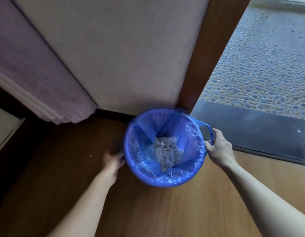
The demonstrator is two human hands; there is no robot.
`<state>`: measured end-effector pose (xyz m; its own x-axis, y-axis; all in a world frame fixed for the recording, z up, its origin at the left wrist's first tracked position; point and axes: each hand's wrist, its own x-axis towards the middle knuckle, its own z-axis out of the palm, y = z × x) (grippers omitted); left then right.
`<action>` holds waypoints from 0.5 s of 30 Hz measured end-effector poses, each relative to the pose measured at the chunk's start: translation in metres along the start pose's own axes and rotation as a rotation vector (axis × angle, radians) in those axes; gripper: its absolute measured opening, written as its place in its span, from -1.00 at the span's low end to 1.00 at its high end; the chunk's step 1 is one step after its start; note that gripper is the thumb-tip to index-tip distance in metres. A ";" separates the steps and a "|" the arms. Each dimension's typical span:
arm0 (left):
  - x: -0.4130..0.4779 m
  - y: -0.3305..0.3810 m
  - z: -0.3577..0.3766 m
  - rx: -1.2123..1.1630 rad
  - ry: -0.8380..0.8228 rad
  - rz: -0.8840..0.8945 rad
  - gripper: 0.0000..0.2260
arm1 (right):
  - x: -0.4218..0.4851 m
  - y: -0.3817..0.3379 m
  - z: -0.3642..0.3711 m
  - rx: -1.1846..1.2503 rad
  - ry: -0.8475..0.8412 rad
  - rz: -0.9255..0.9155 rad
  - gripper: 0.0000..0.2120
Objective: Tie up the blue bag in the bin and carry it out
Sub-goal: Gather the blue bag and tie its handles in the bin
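A round bin stands on the wooden floor against the wall, lined with a thin blue bag (pixel 186 134) folded over its rim (pixel 148 178). Grey crumbly waste (pixel 167 151) lies at the bottom of the bag. My right hand (pixel 218 147) is at the bin's right side, pinching a loop of the blue bag that sticks out past the rim. My left hand (pixel 113 161) rests against the left outer side of the bin, its fingertips hidden behind the rim, so its grip is unclear.
A white wall (pixel 122 57) rises right behind the bin, with a brown door frame (pixel 206 57) at its right. Past a dark threshold (pixel 251 132) lies a pebble-patterned floor (pixel 268 74). A pale purple curtain (pixel 37 74) hangs at left.
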<state>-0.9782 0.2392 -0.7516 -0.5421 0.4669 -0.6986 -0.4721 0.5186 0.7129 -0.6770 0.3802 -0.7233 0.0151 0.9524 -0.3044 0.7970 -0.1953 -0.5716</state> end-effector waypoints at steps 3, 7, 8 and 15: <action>-0.008 0.008 0.002 0.175 0.059 0.174 -0.88 | 0.000 -0.010 -0.007 0.031 0.118 -0.052 -0.87; -0.025 0.035 -0.010 0.254 0.191 0.456 -0.81 | -0.006 -0.027 -0.027 0.135 0.207 -0.153 -0.81; -0.029 0.042 -0.014 0.277 0.203 0.518 -0.80 | -0.009 -0.031 -0.032 0.159 0.212 -0.189 -0.80; -0.068 0.079 -0.011 0.394 -0.038 0.819 -0.83 | -0.027 -0.054 -0.064 0.492 0.144 -0.345 -0.80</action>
<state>-0.9861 0.2400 -0.6470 -0.5765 0.8170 0.0108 0.3261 0.2180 0.9199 -0.6816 0.3798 -0.6352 -0.0850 0.9953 0.0473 0.3992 0.0775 -0.9136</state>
